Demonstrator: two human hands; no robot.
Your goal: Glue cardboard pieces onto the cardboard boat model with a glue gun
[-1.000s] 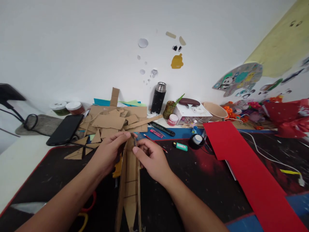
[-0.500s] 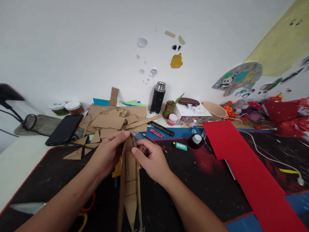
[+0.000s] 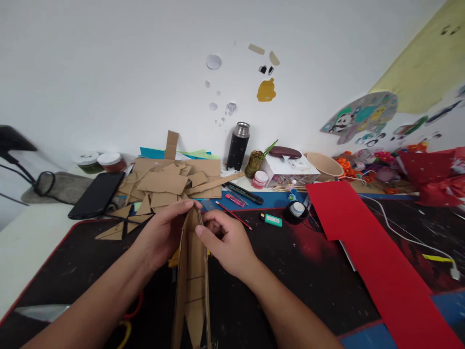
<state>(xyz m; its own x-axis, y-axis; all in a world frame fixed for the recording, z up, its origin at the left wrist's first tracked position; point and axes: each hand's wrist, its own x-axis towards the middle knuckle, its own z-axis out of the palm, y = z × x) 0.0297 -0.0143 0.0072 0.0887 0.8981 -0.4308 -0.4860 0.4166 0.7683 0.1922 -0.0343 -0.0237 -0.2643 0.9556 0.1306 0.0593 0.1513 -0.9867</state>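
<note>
A long, narrow cardboard piece (image 3: 195, 271) with raised side walls and a pointed far end stands over the dark mat, pencil lines crossing its inner floor. My left hand (image 3: 169, 228) is closed on its far tip from the left, fingertips on top. From the right, my right hand (image 3: 227, 240) grips the right wall near the tip, thumb along the wall and fingers curled behind it. Something yellow (image 3: 174, 259) shows partly behind the cardboard, beside my left hand.
Cardboard scraps (image 3: 163, 182) and a phone (image 3: 96, 195) lie at the back left. Scissors (image 3: 125, 334) are partly under my left arm. A pencil (image 3: 233, 214), a green lighter (image 3: 271, 219) and red sheets (image 3: 374, 257) lie to the right. A black flask (image 3: 238, 148) stands behind.
The near end of the cardboard piece has swung slightly left and its walls look wider apart. My right hand has shifted slightly left along with it.
</note>
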